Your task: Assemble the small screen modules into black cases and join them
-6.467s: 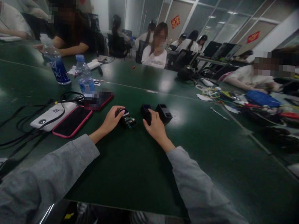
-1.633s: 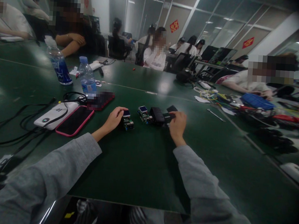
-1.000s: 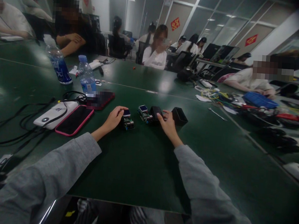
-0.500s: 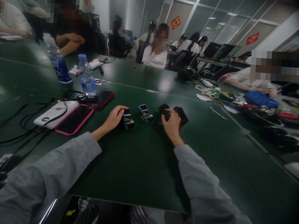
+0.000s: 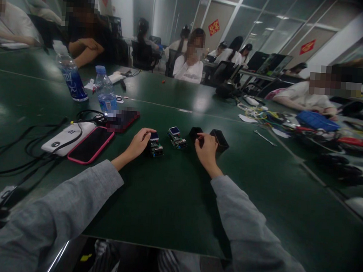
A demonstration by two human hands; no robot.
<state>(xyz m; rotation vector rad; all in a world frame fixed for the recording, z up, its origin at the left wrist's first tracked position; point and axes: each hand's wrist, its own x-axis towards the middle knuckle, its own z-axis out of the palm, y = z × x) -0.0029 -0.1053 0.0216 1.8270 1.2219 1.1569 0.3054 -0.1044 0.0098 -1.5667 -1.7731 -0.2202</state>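
My left hand (image 5: 140, 143) is closed at the left edge of a small circuit board (image 5: 157, 150) with a little screen on top. Its fingertips rest by the screen, and the board stays on the green table. A second, similar circuit board (image 5: 177, 140) lies just to the right, apart from both hands. My right hand (image 5: 207, 151) has its thumb and fingers curled at a small black box (image 5: 195, 133), whose near side they partly cover. Right behind that hand stands another black box (image 5: 221, 139), open at the top.
Left lie a pink-edged phone (image 5: 91, 146), a white power bank (image 5: 63, 139), cables and another phone (image 5: 127, 120). Two bottles stand behind them, one a clear water bottle (image 5: 105, 91). On the right are a wrench (image 5: 265, 138), a blue tray (image 5: 313, 120) and tangled wires. People sit around.
The black box at my right hand has turned and shifted slightly left, and those fingers have drawn up a little. My left hand and both circuit boards stay in place.
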